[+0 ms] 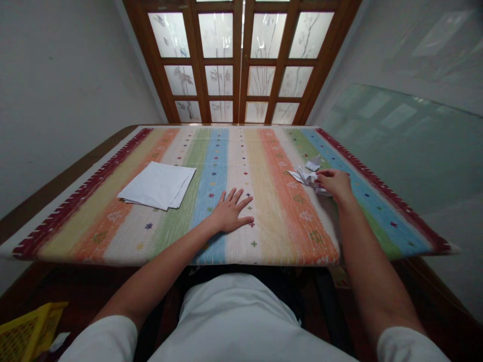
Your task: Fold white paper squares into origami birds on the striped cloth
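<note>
1 striped cloth (pixel 264 216) covers the table. On the cloth's left part, over the orange and green stripes, lies a stack of white sheets (pixel 156 185). At the cloth's near middle, on the blue stripe, the left hand (pixel 230 213) lies flat, palm down, fingers spread wide, holding nothing. On the cloth's right part, the right hand (pixel 335 183) curls over small folded paper pieces (pixel 305 176), fingertips touching them; whether it grips them cannot be told.
</note>
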Demonstrator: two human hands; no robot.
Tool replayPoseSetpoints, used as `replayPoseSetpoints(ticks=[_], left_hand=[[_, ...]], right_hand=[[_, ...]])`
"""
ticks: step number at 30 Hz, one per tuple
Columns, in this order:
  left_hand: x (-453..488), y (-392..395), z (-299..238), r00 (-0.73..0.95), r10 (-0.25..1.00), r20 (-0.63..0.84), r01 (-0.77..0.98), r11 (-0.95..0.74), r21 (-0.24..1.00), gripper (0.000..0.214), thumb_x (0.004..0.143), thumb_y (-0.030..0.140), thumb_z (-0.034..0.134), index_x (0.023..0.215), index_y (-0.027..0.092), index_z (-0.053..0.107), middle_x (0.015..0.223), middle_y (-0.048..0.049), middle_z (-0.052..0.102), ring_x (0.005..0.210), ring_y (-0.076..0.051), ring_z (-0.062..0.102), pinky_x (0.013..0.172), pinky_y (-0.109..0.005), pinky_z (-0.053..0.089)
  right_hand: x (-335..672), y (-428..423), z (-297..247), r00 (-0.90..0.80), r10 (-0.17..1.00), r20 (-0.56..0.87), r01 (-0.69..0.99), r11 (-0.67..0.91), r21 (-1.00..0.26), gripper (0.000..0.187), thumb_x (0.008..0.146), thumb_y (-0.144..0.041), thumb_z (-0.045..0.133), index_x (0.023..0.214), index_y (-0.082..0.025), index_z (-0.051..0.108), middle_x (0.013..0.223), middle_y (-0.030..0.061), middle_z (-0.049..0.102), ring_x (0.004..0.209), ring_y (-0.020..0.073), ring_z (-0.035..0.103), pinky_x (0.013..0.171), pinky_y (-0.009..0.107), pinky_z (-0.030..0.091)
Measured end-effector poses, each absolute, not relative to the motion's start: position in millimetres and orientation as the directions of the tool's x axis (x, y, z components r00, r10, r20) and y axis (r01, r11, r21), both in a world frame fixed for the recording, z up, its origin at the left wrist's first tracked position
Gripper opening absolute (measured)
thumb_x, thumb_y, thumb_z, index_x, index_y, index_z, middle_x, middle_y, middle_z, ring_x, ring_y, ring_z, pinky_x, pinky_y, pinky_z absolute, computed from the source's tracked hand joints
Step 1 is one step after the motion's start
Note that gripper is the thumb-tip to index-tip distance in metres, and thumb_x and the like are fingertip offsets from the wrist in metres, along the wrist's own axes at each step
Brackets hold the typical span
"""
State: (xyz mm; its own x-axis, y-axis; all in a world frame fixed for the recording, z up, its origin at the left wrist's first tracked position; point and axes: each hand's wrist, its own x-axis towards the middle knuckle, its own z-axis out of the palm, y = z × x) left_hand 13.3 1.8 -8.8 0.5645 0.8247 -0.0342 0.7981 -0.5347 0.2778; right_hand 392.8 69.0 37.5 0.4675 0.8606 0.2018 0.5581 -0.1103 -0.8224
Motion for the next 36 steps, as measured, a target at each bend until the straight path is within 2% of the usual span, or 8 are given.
replayPoseSetpoints(ticks=[2, 5, 9, 16, 19, 24, 33, 36], left_hand=[[13.6, 2.9, -8.2, 0.562, 0.826, -0.045, 0.799, -0.528, 0.287, 0.084, 0.101, 0.073, 0.055, 0.173, 0.032, 0.036, 0.184, -0.0145, 0.021, 0.17, -0.044, 0.014, 0.134, -0.069, 0.011], [13.5, 4.5, -5.6, 0.566, 0.821, -0.077, 0.799, -0.523, 0.297, 0.084, 0.102, 0.072, 0.055, 0.173, 0.031, 0.035, 0.184, -0.0153, 0.018, 0.171, -0.044, 0.011, 0.134, -0.07, 0.01], [9.9, 4.9, -0.4, 0.594, 0.797, -0.111, 0.776, -0.532, 0.338, 0.079, 0.105, 0.067, 0.052, 0.172, 0.028, 0.037, 0.184, -0.017, 0.018, 0.171, -0.043, 0.012, 0.133, -0.069, 0.012], [-42.5, 6.3, 18.2, 0.439, 0.897, 0.051, 0.83, -0.426, 0.361, 0.05, 0.1, 0.047, 0.062, 0.138, 0.015, 0.069, 0.153, -0.0252, 0.062, 0.145, -0.041, 0.058, 0.123, -0.052, 0.041], [-84.3, 9.9, 32.1, 0.135, 0.984, 0.116, 0.956, -0.16, 0.246, 0.036, 0.1, 0.034, 0.055, 0.122, 0.011, 0.072, 0.122, -0.0265, 0.074, 0.118, -0.04, 0.071, 0.108, -0.051, 0.052], [-127.8, 11.7, 49.9, -0.262, 0.965, -0.007, 0.965, 0.261, -0.027, 0.047, 0.1, 0.037, 0.054, 0.134, 0.008, 0.068, 0.126, -0.0277, 0.074, 0.117, -0.043, 0.072, 0.096, -0.05, 0.057], [-120.3, 10.0, 59.1, -0.164, 0.984, 0.074, 0.984, 0.168, -0.053, 0.035, 0.101, 0.024, 0.049, 0.12, 0.015, 0.078, 0.121, -0.023, 0.079, 0.103, -0.04, 0.076, 0.082, -0.045, 0.054], [-91.2, 1.3, 59.8, 0.064, 0.983, 0.173, 0.996, -0.053, -0.068, 0.029, 0.102, 0.022, 0.05, 0.115, 0.015, 0.076, 0.114, -0.0198, 0.079, 0.1, -0.035, 0.076, 0.079, -0.04, 0.052]], right_hand=[[381.0, 62.2, 46.0, 0.493, 0.829, 0.264, 0.737, -0.237, -0.633, 0.011, 0.084, -0.008, 0.068, 0.085, -0.016, 0.076, 0.094, 0.0172, 0.075, 0.094, 0.0304, 0.072, 0.092, 0.047, 0.053], [351.9, 49.2, 56.3, 0.386, 0.772, 0.505, 0.882, -0.147, -0.448, 0.023, 0.089, -0.013, 0.063, 0.107, -0.017, 0.078, 0.133, 0.0224, 0.068, 0.127, 0.0373, 0.062, 0.107, 0.051, 0.047], [299.0, 34.4, 58.6, 0.048, 0.851, 0.524, 0.908, 0.181, -0.378, 0.021, 0.092, -0.018, 0.063, 0.107, -0.019, 0.077, 0.119, 0.018, 0.071, 0.119, 0.0353, 0.065, 0.108, 0.05, 0.048], [236.9, 27.2, 38.0, -0.405, 0.901, 0.156, 0.781, 0.429, -0.453, 0.014, 0.093, -0.023, 0.071, 0.101, -0.023, 0.082, 0.109, 0.0142, 0.079, 0.095, 0.0305, 0.072, 0.09, 0.042, 0.052], [230.6, 28.3, 34.1, -0.445, 0.891, 0.092, 0.77, 0.433, -0.468, 0.012, 0.093, -0.027, 0.074, 0.098, -0.023, 0.084, 0.103, 0.0142, 0.081, 0.09, 0.0291, 0.073, 0.086, 0.039, 0.052], [224.9, 25.5, 43.1, -0.5, 0.864, -0.056, 0.811, 0.445, -0.38, 0.025, 0.1, -0.027, 0.065, 0.115, -0.019, 0.083, 0.11, 0.0145, 0.083, 0.094, 0.0265, 0.076, 0.08, 0.033, 0.053], [219.5, 22.0, 43.5, -0.509, 0.857, -0.087, 0.767, 0.405, -0.498, 0.022, 0.102, -0.027, 0.067, 0.117, -0.018, 0.08, 0.103, 0.0129, 0.083, 0.088, 0.0251, 0.078, 0.078, 0.032, 0.056], [223.4, 29.7, 32.3, -0.513, 0.858, 0.006, 0.662, 0.401, -0.633, 0.044, 0.098, -0.021, 0.069, 0.142, -0.021, 0.069, 0.117, 0.0133, 0.08, 0.092, 0.0244, 0.078, 0.085, 0.037, 0.061]])
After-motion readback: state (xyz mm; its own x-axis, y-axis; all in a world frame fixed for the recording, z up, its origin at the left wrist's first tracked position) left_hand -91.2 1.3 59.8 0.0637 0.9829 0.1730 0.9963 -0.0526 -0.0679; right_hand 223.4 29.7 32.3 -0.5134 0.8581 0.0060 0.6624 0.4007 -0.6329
